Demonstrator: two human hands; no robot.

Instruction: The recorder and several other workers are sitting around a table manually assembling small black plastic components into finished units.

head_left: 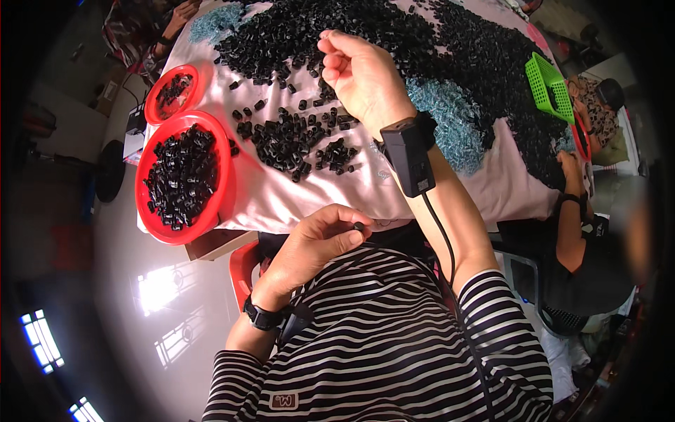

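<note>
Close to my body, at the table's near edge, my left hand (313, 243) pinches a small black cylindrical piece (359, 227) between thumb and fingers. My right hand (362, 74) is stretched out over the far part of the table, fingers curled and thumb pressed to the index finger. Whatever is in that pinch is too small to make out. Beneath and beyond it spreads a big heap of black pieces (281, 39). A smaller loose cluster of black pieces (285, 141) lies nearer me on the pink cloth (256, 200). Beside my right wrist is a pile of translucent bluish pieces (453, 130).
At the left edge stands a large red basin (226, 169) filled with black pieces, with a smaller red bowl (150, 112) behind it. A green basket (538, 81) sits at the right. Other people's hands show at the far left (184, 15) and right (571, 172).
</note>
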